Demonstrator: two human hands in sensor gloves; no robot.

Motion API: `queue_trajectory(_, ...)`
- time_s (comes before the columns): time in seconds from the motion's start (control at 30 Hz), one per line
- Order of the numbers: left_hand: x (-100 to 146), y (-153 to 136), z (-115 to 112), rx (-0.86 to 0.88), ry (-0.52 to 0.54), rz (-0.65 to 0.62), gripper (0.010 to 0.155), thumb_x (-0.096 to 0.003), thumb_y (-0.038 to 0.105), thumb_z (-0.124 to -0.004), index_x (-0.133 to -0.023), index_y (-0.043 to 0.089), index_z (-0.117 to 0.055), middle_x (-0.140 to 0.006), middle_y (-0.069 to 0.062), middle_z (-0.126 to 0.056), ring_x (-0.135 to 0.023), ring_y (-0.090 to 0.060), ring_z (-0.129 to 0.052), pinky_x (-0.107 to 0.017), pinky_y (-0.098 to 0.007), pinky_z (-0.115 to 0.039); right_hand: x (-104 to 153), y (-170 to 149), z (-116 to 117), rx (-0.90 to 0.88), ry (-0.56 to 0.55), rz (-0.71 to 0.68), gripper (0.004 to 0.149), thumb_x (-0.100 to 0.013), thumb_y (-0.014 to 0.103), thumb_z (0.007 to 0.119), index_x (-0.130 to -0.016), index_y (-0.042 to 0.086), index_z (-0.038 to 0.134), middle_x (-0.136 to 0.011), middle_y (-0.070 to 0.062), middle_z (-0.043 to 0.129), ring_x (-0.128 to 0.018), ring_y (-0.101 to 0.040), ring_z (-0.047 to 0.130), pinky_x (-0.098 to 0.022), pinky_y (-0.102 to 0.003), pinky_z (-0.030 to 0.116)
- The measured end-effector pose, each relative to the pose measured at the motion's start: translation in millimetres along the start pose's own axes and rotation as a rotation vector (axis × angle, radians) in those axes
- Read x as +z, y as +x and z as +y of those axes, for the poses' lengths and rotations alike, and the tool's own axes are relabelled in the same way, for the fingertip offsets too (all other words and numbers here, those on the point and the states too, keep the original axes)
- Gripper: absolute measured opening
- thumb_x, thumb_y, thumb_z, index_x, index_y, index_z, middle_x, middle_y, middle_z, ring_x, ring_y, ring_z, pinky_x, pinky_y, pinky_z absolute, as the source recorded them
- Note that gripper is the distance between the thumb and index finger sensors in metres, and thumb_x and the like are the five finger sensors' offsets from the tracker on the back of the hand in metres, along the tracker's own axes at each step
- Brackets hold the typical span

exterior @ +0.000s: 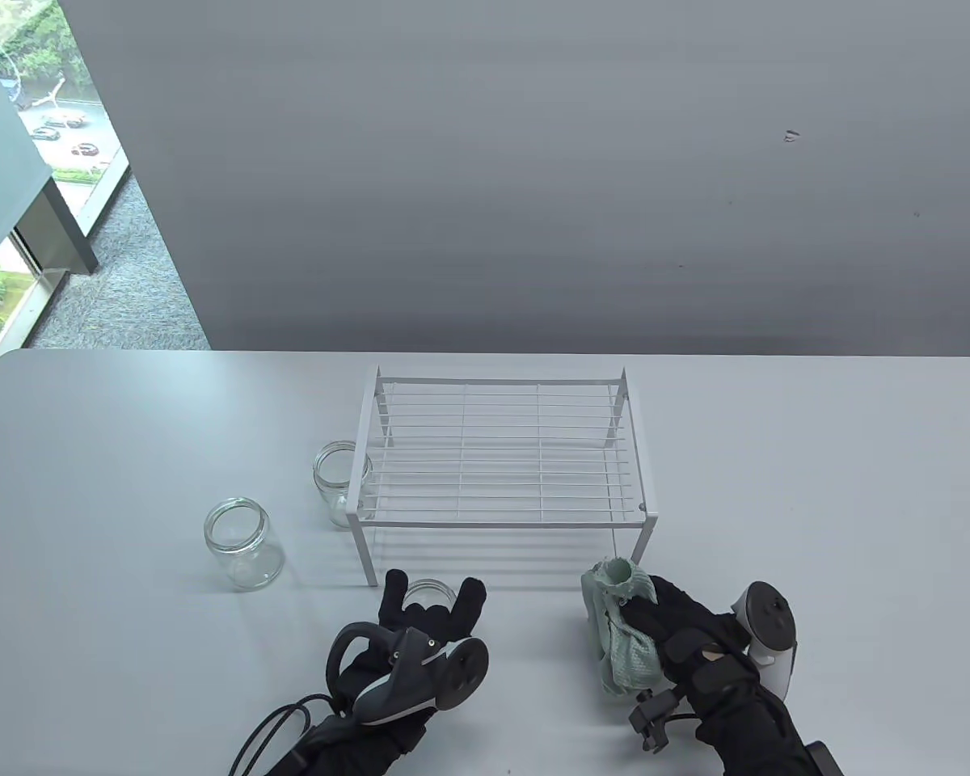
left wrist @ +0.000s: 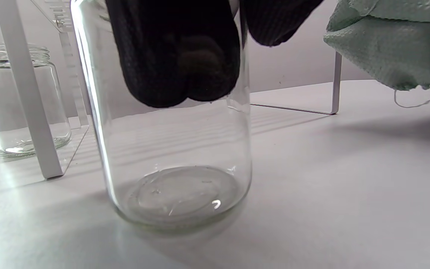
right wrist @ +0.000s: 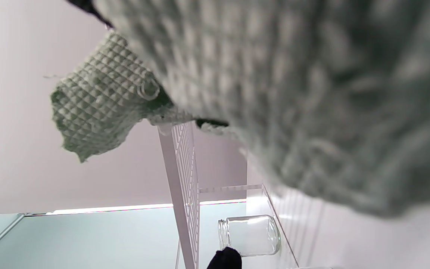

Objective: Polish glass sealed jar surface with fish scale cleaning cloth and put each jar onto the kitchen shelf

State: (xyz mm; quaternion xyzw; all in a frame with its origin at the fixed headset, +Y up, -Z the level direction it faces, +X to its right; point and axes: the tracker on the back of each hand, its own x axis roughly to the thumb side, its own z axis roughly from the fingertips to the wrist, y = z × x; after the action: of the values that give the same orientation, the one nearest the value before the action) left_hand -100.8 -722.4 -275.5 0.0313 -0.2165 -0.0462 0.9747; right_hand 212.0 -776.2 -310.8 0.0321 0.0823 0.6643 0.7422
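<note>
Table view: white wire kitchen shelf [exterior: 501,453] stands bare, two clear glass jars [exterior: 243,544] beside its left end. Left hand [exterior: 420,626] clamps its fingers round a third clear glass jar [left wrist: 170,149] (standing on the table). Right hand [exterior: 679,638] clutches the pale green scale-textured cloth [exterior: 621,634]. Best steady the jar firmly, then wrap cloth round its wall.

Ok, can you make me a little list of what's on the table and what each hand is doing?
jars: three clear glass jars, no lids on them
left hand: holds the nearest jar, which stands on the table
right hand: grips the green cloth
other jars: one stands out on the left, one beside the shelf's left end
shelf: white wire rack, nothing on top yet
</note>
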Motion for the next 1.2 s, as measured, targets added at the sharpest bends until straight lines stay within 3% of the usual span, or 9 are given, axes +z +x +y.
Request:
queue_trajectory(0.13,1.8,0.0,1.1,-0.022,-0.005,-0.024,0.064,-0.0493,0.037,-0.075,-0.106,0.021,-0.051,-0.069,0.003,-0.099,-0.057,-0.021,-0.103,-0.075,-0.062,-0.044,0.5,-0.2,-0.2,0.006,-0.001,0.002,0.041,-0.047,0.01,0.076,-0.087,-0.002,0.075,-0.073,-0.033,0.082,-0.045,-0.044,0.098,-0.025,-0.043,0.089)
queue_trajectory(0.27,5.3,-6.7,6.2,0.037,0.057,-0.024,0.063,-0.0487,0.037,-0.075,-0.105,0.021,-0.053,-0.068,0.004,-0.099,-0.055,-0.019,-0.104,-0.075,-0.062,-0.045,0.8,0.1,-0.2,0.006,-0.002,0.003,0.041,-0.047,0.01,0.076,-0.086,-0.002,0.075,-0.073,-0.033,0.081,-0.045,-0.044,0.098,-0.025,-0.043,0.089)
queue_trajectory(0.43,13.2,-26.8,14.8,0.369,0.149,0.024,0.063,-0.0487,0.037,-0.075,-0.104,0.017,-0.054,-0.067,0.005,-0.099,-0.053,-0.018,-0.104,-0.074,-0.061,-0.048,0.8,0.8,-0.6,0.0,-0.005,-0.002,0.041,-0.047,0.01,0.076,-0.086,-0.002,0.075,-0.073,-0.033,0.082,-0.045,-0.044,0.098,-0.025,-0.043,0.089)
queue_trajectory(0.6,17.9,-49.6,7.7,0.719,0.168,0.087,0.062,-0.0505,0.039,-0.073,-0.104,0.015,-0.054,-0.068,0.006,-0.099,-0.052,-0.014,-0.105,-0.072,-0.058,-0.054,1.3,0.6,-0.1,-0.001,-0.004,-0.002,0.041,-0.047,0.011,0.076,-0.087,-0.001,0.074,-0.073,-0.032,0.081,-0.045,-0.044,0.098,-0.026,-0.043,0.089)
queue_trajectory(0.83,16.1,-70.6,-20.9,1.196,0.085,0.193,0.058,-0.0543,0.039,-0.067,-0.105,0.016,-0.051,-0.074,0.007,-0.096,-0.056,-0.011,-0.104,-0.073,-0.056,-0.052,1.4,1.1,0.0,-0.015,-0.014,-0.017,0.041,-0.047,0.011,0.075,-0.087,-0.001,0.074,-0.074,-0.032,0.081,-0.047,-0.044,0.098,-0.026,-0.043,0.089)
queue_trajectory(1.03,13.4,-68.9,-45.7,1.607,-0.044,0.219,0.058,-0.0564,0.037,-0.063,-0.107,0.017,-0.045,-0.081,0.004,-0.092,-0.063,-0.011,-0.103,-0.075,-0.057,-0.044,1.6,0.6,0.5,-0.027,-0.021,-0.016,0.042,-0.048,0.011,0.075,-0.087,-0.001,0.073,-0.075,-0.032,0.08,-0.047,-0.044,0.097,-0.027,-0.043,0.088)
queue_trajectory(1.2,11.1,-64.5,-54.1,1.773,-0.086,0.212,0.058,-0.0574,0.035,-0.06,-0.108,0.017,-0.04,-0.086,0.002,-0.089,-0.067,-0.011,-0.101,-0.076,-0.056,-0.038,1.8,1.2,0.1,-0.029,-0.025,-0.023,0.042,-0.048,0.011,0.075,-0.087,-0.001,0.073,-0.075,-0.032,0.08,-0.048,-0.044,0.097,-0.027,-0.043,0.088)
